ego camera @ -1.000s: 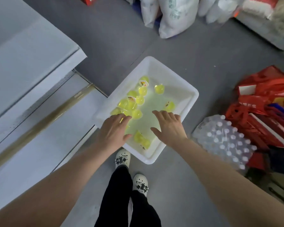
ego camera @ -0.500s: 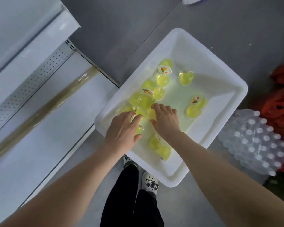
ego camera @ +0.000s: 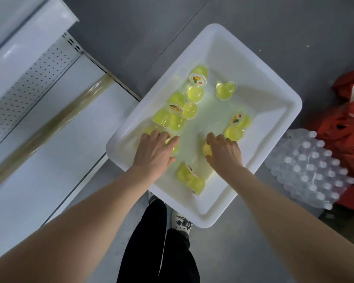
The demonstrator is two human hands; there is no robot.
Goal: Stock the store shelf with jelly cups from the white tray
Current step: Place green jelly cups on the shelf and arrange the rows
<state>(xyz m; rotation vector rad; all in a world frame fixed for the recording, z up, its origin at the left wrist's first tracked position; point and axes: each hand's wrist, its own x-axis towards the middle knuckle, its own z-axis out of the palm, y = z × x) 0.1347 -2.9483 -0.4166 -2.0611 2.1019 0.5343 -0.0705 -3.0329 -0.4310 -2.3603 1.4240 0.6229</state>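
Grey floor (ego camera: pixel 131 37) fills the head view and carries everything in it. A white store shelf (ego camera: pixel 49 150) runs down the left side, with a perforated back panel and a clear strip along the front lip of its board. The white tray (ego camera: pixel 270 103) sits on the floor just beside the shelf's outer edge, turned at a slant so that one corner points at the person's feet. To the right of the tray lies a shrink-wrapped pack of water bottles (ego camera: pixel 311 168), and beyond that, at the right edge of the view, a heap of red bags (ego camera: pixel 347 123).

Both bare forearms reach down into the tray from the near side. The left hand (ego camera: pixel 154 152) lies palm down by the tray's left edge, its fingers only slightly bent and laid over a cup; whether they clasp it cannot be told. The right hand (ego camera: pixel 225 154) is near the middle of the tray, fingers curled down, thumb and forefinger closed round a jelly cup (ego camera: pixel 206 149).

The other yellow jelly cups (ego camera: pixel 178 111) are all on the tray floor: a cluster along the left edge, one alone toward the far corner, two by the right edge, two at the near edge between the wrists.
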